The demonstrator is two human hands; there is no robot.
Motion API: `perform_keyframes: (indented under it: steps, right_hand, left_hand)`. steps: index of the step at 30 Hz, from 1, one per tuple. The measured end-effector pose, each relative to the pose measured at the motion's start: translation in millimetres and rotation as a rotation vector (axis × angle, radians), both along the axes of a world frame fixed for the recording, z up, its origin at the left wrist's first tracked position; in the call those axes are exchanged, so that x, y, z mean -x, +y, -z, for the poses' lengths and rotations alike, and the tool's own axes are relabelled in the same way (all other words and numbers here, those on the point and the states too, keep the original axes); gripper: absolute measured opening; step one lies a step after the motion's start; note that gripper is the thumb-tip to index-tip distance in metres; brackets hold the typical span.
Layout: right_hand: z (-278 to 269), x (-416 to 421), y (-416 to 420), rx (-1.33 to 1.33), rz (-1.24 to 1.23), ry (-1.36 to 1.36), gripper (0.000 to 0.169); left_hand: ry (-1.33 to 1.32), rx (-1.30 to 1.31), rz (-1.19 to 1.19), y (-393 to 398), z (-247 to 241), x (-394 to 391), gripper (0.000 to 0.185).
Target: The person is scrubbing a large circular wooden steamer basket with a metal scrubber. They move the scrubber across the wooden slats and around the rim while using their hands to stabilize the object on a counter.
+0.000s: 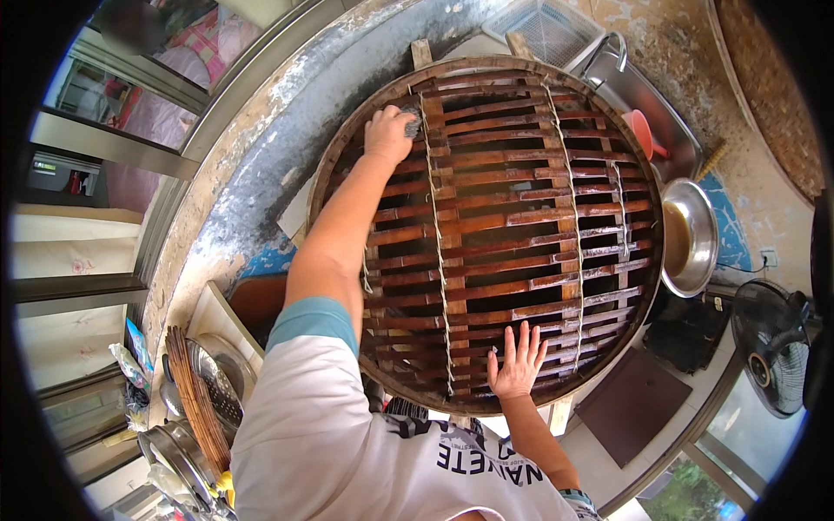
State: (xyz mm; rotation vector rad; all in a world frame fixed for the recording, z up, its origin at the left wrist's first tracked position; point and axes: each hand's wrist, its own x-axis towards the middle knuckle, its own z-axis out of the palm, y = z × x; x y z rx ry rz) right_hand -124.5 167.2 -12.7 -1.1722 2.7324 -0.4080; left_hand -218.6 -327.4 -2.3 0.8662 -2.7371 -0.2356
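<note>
A large round bamboo rack (492, 218), with dark reddish-brown slats tied by pale cords inside a round rim, lies before me and looks wet in places. At its upper left, my left hand (389, 135) is closed around a grey scouring pad (412, 122), pressed to the slats near a cord. Near the lower rim, my right hand (516, 366) lies palm down on the slats with its fingers spread, holding nothing. Wooden bars (421, 53) stick out from under the rack.
To the right are a metal basin (702, 251) of brownish liquid, a steel sink (651, 107) with a red dipper (641, 133), and a black fan (770, 345). A plastic basket (544, 29) stands behind; a stick bundle (195, 397) and metal pots (171, 459) are at left.
</note>
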Motion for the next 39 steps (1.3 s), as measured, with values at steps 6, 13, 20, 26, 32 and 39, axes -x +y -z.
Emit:
perform_keyframes:
  steps: [6, 13, 20, 26, 32, 39]
  right_hand:
    - [3, 0, 2, 0.011, 0.012, 0.0, 0.063]
    - [-2, 3, -4, -0.005, 0.019, 0.01, 0.061]
    - [0, 0, 0, 0.028, -0.001, 0.007, 0.06]
    - [-1, -1, 1, 0.015, 0.003, 0.016, 0.061]
    - [2, 0, 1, 0.022, 0.009, 0.016, 0.061]
    - [0, -1, -1, -0.03, -0.001, 0.022, 0.061]
  left_hand:
    - [0.08, 0.001, -0.05, -4, -4, -12, 0.037]
    - [-0.033, 0.022, -0.033, 5, -3, -12, 0.041]
    - [0.23, -0.048, -0.107, 4, -2, 2, 0.032]
    - [0.271, -0.13, -0.332, -24, -1, -16, 0.025]
    - [0.179, -0.129, -0.339, -12, -5, -31, 0.023]
    - [0.302, -0.114, -0.217, 30, 1, 27, 0.022]
